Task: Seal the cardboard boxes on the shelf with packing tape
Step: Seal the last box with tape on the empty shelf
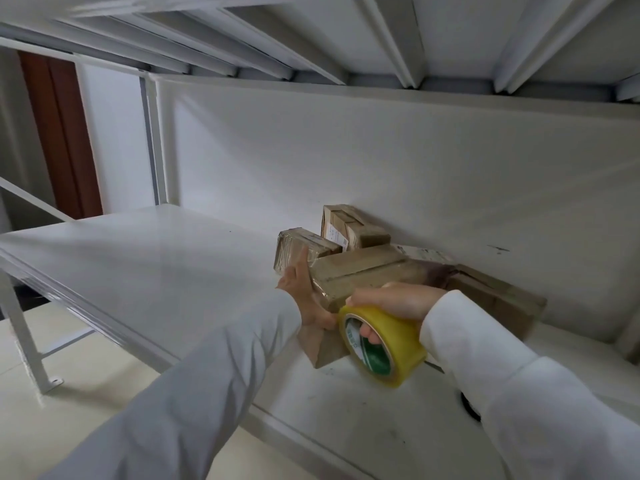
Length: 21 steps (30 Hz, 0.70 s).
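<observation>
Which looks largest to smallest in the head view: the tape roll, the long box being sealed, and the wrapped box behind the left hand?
1. Long box
2 and 3. Tape roll and wrapped box: unsure, since the roll is nearer the camera.

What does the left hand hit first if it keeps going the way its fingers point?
The left hand lies against the long cardboard box, fingers pointing up and back. Straight on, they'd likely meet the tape-wrapped small box first; depth is unclear.

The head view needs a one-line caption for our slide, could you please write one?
Right hand grips a yellow tape roll while the left hand steadies a cardboard box on the white shelf.
</observation>
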### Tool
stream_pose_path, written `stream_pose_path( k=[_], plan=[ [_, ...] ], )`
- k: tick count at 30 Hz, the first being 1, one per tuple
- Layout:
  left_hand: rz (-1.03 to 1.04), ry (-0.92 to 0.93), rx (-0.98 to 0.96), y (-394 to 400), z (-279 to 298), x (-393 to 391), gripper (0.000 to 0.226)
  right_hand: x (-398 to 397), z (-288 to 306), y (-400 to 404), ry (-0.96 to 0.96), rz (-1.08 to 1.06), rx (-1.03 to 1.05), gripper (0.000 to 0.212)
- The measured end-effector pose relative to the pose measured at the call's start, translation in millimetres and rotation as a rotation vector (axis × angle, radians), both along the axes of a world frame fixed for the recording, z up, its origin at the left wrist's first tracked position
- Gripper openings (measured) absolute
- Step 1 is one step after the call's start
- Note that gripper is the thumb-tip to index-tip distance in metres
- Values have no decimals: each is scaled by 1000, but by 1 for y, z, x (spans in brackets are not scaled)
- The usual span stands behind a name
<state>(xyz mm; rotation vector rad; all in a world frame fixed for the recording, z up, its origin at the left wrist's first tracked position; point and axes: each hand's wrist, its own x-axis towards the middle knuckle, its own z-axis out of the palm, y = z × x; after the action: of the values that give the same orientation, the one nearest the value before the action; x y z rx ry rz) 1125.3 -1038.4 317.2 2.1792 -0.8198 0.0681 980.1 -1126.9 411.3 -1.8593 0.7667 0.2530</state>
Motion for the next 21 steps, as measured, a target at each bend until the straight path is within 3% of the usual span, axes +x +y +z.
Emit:
stream_pose_path(
  k=[8, 9, 11, 13, 17, 21],
  plan=[
    [-184, 90, 416, 16, 33, -3, 145, -7, -15, -6, -51, 14, -92, 37],
    [-212, 159, 505, 20, 43, -1, 140, -7, -16, -6, -59, 11, -115, 39],
    [-217, 293, 570, 26, 60, 10, 107, -6, -17, -8, -51, 25, -148, 44],
    [-140, 225, 549, 25, 75, 19, 76, -4, -17, -11, -43, 36, -138, 45],
    [-55, 40, 386, 0, 74, 11, 65, -1, -21, -12, -14, 52, -126, 40],
    [-69, -68, 457, -29, 58, -5, 61, -4, -28, -20, -1, 46, -156, 48]
  ],
)
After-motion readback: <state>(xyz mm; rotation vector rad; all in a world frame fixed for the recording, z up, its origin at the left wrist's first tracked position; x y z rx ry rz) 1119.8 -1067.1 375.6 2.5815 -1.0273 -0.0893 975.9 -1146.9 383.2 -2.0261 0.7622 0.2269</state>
